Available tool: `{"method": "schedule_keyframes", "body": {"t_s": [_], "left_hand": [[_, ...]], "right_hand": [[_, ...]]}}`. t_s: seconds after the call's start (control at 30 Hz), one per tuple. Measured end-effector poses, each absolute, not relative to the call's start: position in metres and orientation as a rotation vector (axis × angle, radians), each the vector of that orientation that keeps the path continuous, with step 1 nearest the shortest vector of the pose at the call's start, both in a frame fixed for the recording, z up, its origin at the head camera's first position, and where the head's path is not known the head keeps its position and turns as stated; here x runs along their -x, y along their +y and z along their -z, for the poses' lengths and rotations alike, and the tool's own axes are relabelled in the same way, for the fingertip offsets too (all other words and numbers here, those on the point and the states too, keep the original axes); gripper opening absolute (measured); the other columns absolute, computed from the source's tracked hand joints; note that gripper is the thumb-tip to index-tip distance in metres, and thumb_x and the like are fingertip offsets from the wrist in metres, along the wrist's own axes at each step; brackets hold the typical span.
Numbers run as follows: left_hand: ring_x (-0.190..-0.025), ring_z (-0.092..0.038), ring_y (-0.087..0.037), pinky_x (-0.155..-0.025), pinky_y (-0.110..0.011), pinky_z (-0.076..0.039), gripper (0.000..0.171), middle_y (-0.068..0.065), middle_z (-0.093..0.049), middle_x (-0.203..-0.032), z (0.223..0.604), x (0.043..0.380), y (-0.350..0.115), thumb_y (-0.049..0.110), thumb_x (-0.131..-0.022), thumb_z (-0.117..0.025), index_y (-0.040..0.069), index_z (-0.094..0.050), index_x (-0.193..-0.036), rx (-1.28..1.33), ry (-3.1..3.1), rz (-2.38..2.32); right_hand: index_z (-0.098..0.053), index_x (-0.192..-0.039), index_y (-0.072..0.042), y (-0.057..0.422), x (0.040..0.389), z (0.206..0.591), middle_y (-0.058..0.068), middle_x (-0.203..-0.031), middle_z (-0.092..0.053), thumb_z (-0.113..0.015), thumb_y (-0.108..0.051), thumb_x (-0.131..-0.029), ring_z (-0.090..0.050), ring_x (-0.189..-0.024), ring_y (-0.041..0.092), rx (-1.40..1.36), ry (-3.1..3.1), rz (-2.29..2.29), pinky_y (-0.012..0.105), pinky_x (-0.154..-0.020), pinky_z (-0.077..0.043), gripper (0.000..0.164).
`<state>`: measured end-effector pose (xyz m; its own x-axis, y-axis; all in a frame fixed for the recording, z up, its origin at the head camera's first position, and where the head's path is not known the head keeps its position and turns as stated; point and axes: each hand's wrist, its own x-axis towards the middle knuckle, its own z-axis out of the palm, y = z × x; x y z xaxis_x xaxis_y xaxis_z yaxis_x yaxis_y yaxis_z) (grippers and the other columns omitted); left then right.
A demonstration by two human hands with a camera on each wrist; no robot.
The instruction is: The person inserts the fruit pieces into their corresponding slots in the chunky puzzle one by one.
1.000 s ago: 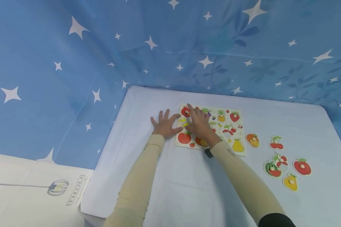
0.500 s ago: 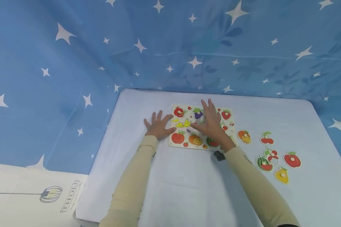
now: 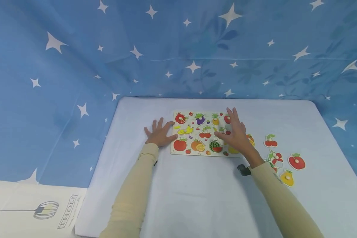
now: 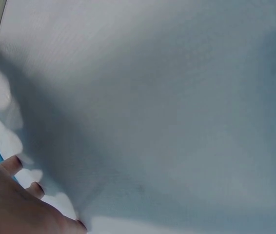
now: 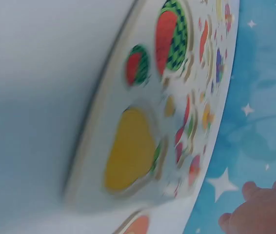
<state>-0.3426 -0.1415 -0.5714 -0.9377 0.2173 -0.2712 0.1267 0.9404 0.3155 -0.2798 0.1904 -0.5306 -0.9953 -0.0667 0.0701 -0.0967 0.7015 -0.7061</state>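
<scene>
A fruit puzzle board [image 3: 193, 152] lies on the table, with grapes [image 3: 200, 119], bananas [image 3: 185, 130] and other fruit shapes on it. My left hand [image 3: 159, 134] rests at its left edge, fingers spread, thumb and forefinger at the rim. In the left wrist view that hand [image 4: 16, 204] shows at the lower left. Above the board's right end is my right hand [image 3: 237, 136], fingers extended and nothing held. It partly covers a loose orange piece [image 3: 250, 140] beside the board. The right wrist view shows the yellow pear shape [image 5: 130, 151] on the board.
Right of the board lie loose knobbed pieces: cherries [image 3: 270, 141], a red apple [image 3: 297, 162], a yellow pear [image 3: 287, 178], and a red-and-white fruit piece [image 3: 275, 158] overlapping a watermelon one. A blue starry curtain [image 3: 178, 49] hangs behind the white table [image 3: 184, 198].
My right hand has lifted off the board's upper left part and moved right to its right end, fingers spreading. The left hand stays at the left edge. The head view has shifted.
</scene>
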Motion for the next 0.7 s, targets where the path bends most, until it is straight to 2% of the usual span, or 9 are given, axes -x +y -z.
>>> {"method": "schedule_keyframes", "body": {"t_s": [0.27, 0.37, 0.5, 0.7], "left_hand": [[-0.147, 0.002, -0.041, -0.104, -0.076, -0.001, 0.073, -0.008, -0.005, -0.164, 0.569, 0.342, -0.142, 0.066, -0.085, -0.057, 0.044, -0.030, -0.149, -0.254, 2.794, -0.433], [-0.147, 0.001, -0.041, -0.104, -0.076, -0.001, 0.072, -0.009, -0.006, -0.164, 0.565, 0.340, -0.142, 0.066, -0.086, -0.057, 0.043, -0.031, -0.149, -0.258, 2.793, -0.435], [-0.147, 0.002, -0.041, -0.104, -0.076, -0.001, 0.072, -0.009, -0.006, -0.164, 0.564, 0.339, -0.142, 0.066, -0.086, -0.056, 0.043, -0.031, -0.149, -0.264, 2.783, -0.445], [-0.147, 0.004, -0.041, -0.104, -0.076, 0.001, 0.072, -0.008, -0.003, -0.164, 0.566, 0.340, -0.140, 0.066, -0.086, -0.056, 0.044, -0.029, -0.149, -0.261, 2.766, -0.449]], "right_hand": [[-0.004, -0.156, -0.037, 0.224, 0.255, 0.533, -0.006, -0.163, 0.011, -0.075, -0.043, -0.084, 0.001, -0.148, 0.042, -0.022, -2.849, -1.256, 0.068, -0.111, 0.000, 0.101], [-0.006, -0.157, -0.033, 0.237, 0.250, 0.535, -0.001, -0.164, 0.007, -0.075, -0.042, -0.084, -0.002, -0.149, 0.040, -0.015, -2.838, -1.215, 0.066, -0.113, 0.000, 0.101], [-0.007, -0.158, -0.032, 0.252, 0.243, 0.538, -0.001, -0.164, 0.006, -0.076, -0.040, -0.084, -0.010, -0.148, 0.040, 0.036, -2.833, -1.194, 0.067, -0.112, -0.002, 0.101], [-0.004, -0.157, -0.035, 0.274, 0.231, 0.541, 0.000, -0.164, 0.006, -0.075, -0.039, -0.085, -0.023, -0.144, 0.043, 0.123, -2.852, -1.196, 0.072, -0.106, -0.019, 0.101]]}}
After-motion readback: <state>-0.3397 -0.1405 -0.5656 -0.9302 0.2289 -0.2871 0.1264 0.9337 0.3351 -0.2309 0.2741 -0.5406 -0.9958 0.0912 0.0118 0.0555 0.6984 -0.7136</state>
